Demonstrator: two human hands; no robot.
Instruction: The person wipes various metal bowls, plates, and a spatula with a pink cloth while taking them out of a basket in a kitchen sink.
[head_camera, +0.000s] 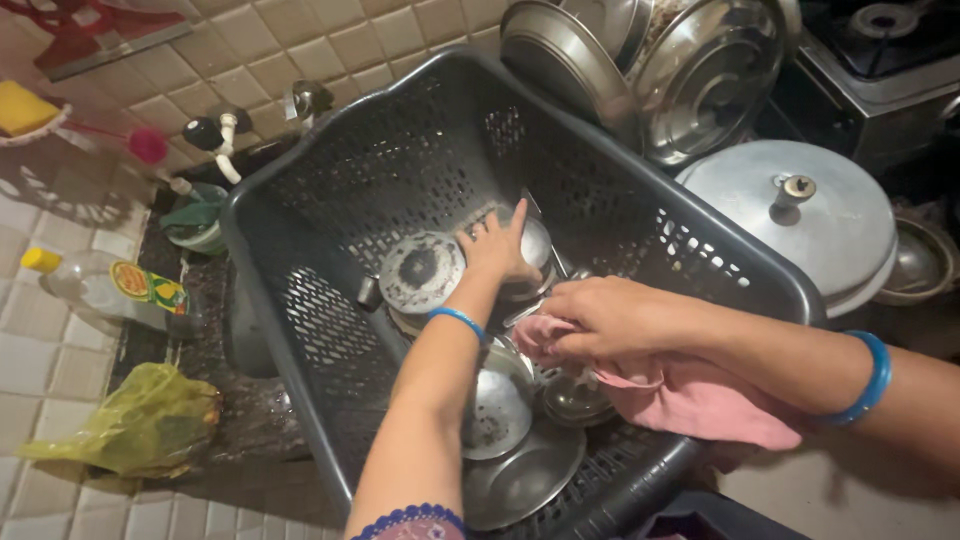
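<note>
A large dark grey plastic basket (330, 170) with perforated walls holds several steel dishes. My left hand (495, 245) reaches deep into it and rests flat on a steel vessel (538, 250), beside a round lid with a dark centre (420, 270). My right hand (600, 318) is closed on a pink cloth (700, 400) that trails over the basket's right rim. Below my hands lie a steel bowl (500, 405) and a steel plate (520, 480). Both wrists wear blue bangles.
Steel plates (700, 70) lean behind the basket. A big aluminium lid with a knob (800, 220) lies to the right, near a gas stove (890, 50). On the left are a tap (225, 140), a plastic bottle (110, 290) and a yellow-green bag (140, 425) on tiles.
</note>
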